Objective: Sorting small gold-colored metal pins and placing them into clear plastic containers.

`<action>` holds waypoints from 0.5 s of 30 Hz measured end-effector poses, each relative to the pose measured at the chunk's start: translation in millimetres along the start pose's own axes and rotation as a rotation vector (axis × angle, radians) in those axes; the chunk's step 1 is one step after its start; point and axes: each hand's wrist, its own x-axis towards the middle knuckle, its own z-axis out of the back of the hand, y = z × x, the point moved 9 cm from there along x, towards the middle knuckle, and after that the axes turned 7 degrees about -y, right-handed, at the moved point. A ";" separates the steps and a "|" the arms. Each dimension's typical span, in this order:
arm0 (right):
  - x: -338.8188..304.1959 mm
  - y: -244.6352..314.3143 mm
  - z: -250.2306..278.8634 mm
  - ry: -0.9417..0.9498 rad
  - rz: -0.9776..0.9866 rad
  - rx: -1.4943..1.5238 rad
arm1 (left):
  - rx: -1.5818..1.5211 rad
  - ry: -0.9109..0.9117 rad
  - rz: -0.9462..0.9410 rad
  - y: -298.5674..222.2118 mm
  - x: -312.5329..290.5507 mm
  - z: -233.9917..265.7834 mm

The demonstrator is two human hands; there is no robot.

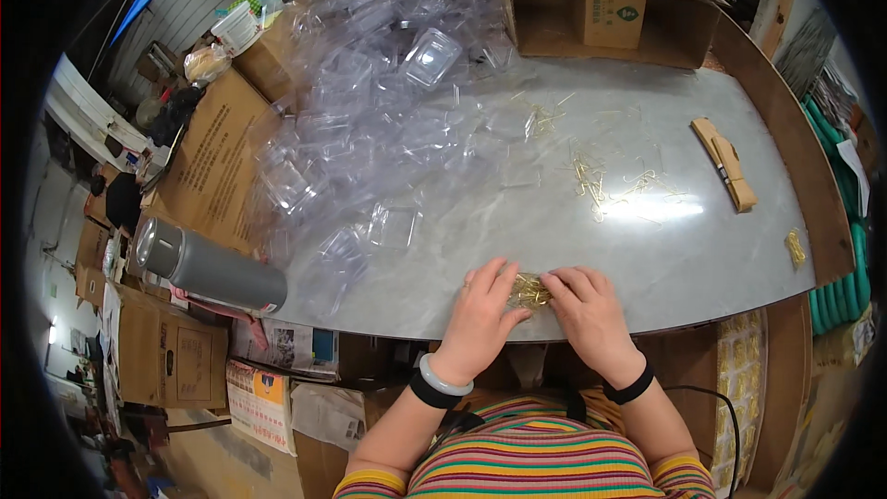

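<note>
Grey bench, curved along its near edge. Heap of clear plastic shells loads the left half back to the far edge, probably parked there to leave the near right for handwork. Open cardboard box sits at the far edge; cardboard strip stands along the right edge, we think as a stop against things sliding off. Grey bottle lies on its side by the near left corner.

Left hand and right hand meet at the middle of the near edge. Both grips narrow, fingertips holding the gold wire bunch from either end, likely so loose strands stay together. Whether it rests on the bench or is lifted, we cannot tell.

Room: we see a bare stretch from the right hand to the right edge, broken by a tan folded strip, scattered gold wires mid-bench and a small gold bundle near the right corner. Leftward, shells crowd in; behind the wrists, the edge falls away close.
</note>
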 end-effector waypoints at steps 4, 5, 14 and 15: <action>-2.2 -6.5 1.3 -0.020 -0.049 0.017 | 0.037 -0.057 0.052 3.7 -10.7 23.2; -2.1 -6.3 2.0 -0.020 -0.052 0.021 | 0.083 -0.056 0.061 6.4 -13.7 27.9; -0.7 -3.0 4.4 -0.003 -0.026 0.035 | 0.027 -0.061 -0.091 -10.1 -1.8 8.0; -1.2 -4.4 3.6 -0.006 -0.027 0.046 | 0.016 -0.061 -0.097 -11.8 -0.1 5.3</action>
